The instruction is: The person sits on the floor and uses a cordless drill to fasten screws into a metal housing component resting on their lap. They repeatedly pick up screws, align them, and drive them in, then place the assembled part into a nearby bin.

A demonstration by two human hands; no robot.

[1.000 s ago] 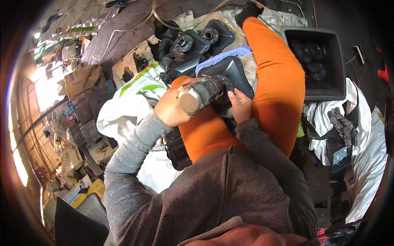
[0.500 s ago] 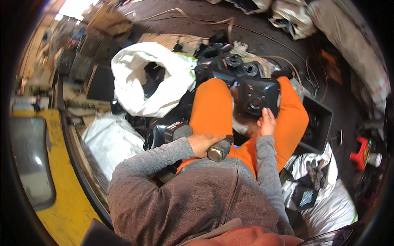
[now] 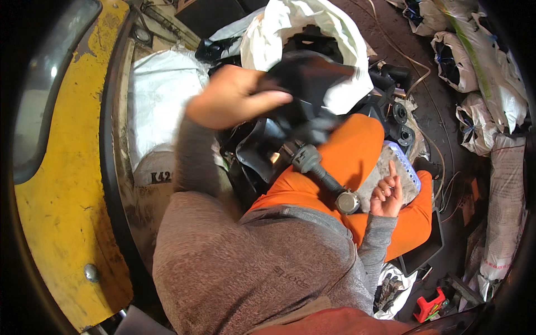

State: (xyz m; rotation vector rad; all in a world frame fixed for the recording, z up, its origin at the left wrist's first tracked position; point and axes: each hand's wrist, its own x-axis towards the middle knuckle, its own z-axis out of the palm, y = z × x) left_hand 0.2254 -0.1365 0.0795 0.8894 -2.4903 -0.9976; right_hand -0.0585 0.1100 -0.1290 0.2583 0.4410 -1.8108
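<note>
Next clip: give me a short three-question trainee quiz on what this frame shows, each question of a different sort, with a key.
1. True or false: the left hand is raised and grips a blurred black plastic part in front of the open white woven sack.
2. Which thing lies across the orange-trousered lap?
A. a red clamp
B. a dark grey power tool with a round metal end
C. a yellow panel
3. Fill in: the right hand rests with loose fingers on a grey ____.

Key: 1 true; 2 B; 3 cloth, as far as the picture shows.
</note>
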